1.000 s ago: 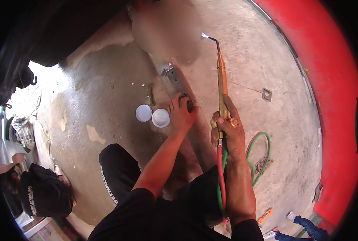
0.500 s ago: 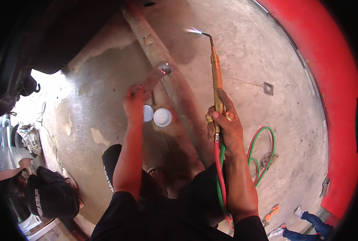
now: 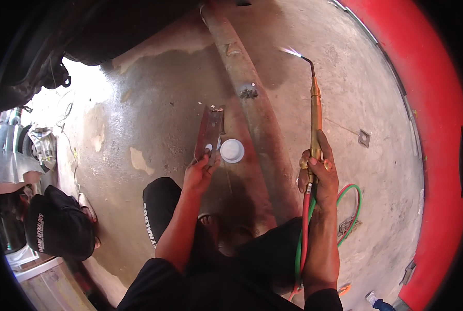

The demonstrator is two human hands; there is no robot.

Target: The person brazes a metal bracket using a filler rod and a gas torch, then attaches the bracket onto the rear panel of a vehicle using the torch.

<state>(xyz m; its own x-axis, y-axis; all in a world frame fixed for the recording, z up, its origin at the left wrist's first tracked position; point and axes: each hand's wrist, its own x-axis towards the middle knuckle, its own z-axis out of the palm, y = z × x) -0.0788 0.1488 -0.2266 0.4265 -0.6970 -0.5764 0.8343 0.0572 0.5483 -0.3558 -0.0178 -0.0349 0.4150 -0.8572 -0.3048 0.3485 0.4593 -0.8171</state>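
Note:
My left hand [image 3: 199,173] grips the near end of a flat metal strip [image 3: 208,129], which points away from me. Small pale bits show at the strip's far end, apart from the long rounded beam [image 3: 267,124] on the floor. On the beam is a dark, rough spot [image 3: 249,93] with a pale fleck beside it. My right hand [image 3: 322,173] is wrapped round a brass gas torch [image 3: 316,114], held upright in the picture near its valve knobs. A white-violet flame [image 3: 292,52] burns at its bent tip, over the floor beyond the beam.
A white round dish [image 3: 232,151] lies between the strip and the beam. Red and green hoses [image 3: 301,243] trail from the torch to a loop at right. Another person in a black cap [image 3: 60,223] is at left. A red curved surface [image 3: 439,155] borders the right.
My left hand has drawn the strip back toward me, off the beam's dark spot. The whole view has shifted, so the beam and torch appear farther right. The torch stays lit.

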